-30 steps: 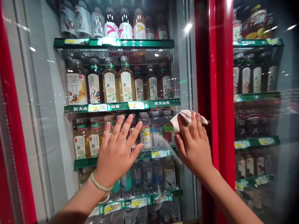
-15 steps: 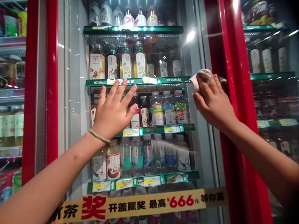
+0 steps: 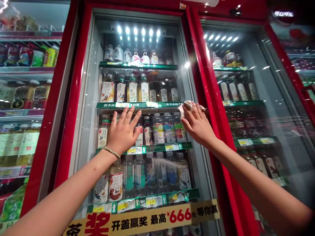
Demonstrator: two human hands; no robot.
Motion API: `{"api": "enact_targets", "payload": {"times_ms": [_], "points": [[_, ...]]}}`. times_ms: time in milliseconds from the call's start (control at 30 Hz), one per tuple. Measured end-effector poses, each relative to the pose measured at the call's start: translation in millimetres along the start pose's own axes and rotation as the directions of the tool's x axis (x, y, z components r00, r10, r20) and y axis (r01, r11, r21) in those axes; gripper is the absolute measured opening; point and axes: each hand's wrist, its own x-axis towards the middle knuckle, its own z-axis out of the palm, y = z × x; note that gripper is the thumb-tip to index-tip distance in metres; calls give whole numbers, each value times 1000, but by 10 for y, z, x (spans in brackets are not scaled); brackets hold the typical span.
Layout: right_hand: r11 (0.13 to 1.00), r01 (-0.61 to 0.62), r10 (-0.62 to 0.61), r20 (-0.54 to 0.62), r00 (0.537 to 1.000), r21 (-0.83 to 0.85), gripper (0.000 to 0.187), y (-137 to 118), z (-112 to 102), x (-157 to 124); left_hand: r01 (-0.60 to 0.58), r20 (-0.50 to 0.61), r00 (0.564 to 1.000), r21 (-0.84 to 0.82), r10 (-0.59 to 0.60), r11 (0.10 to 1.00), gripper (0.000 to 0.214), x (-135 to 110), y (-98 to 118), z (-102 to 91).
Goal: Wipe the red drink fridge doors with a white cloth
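My left hand (image 3: 124,131) lies with fingers spread against the glass door (image 3: 145,19) of a red-framed drinks fridge. A braided band circles its wrist. Under the fingers of my right hand (image 3: 198,126) is a crumpled whitish cloth (image 3: 181,111), pressed on the glass near the door's right edge, level with a green shelf strip (image 3: 169,105). Behind the glass stand rows of bottles, among them tea bottles (image 3: 145,91) above and clear drink bottles (image 3: 139,175) below.
A yellow banner (image 3: 140,221) with black and red lettering crosses the lower door. To the right, a second fridge door (image 3: 248,82) sits in a red frame (image 3: 204,72). On the left are shelves with bottles (image 3: 31,141) and bagged goods (image 3: 26,54).
My view has tilted up and drawn back, so the fridge top and its lights show. Both hands stay at about the same places on the glass.
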Motion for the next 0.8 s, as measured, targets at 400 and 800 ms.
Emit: {"api": "enact_targets", "payload": {"times_ms": [400, 800], "points": [[995, -90, 91, -5, 996, 44, 64, -194, 19, 16, 13, 21, 1000, -37, -12, 999, 57, 7, 12, -30], [984, -174, 175, 9, 985, -20, 64, -404, -7, -33, 0, -57, 998, -82, -5, 997, 56, -16, -10, 7]]}}
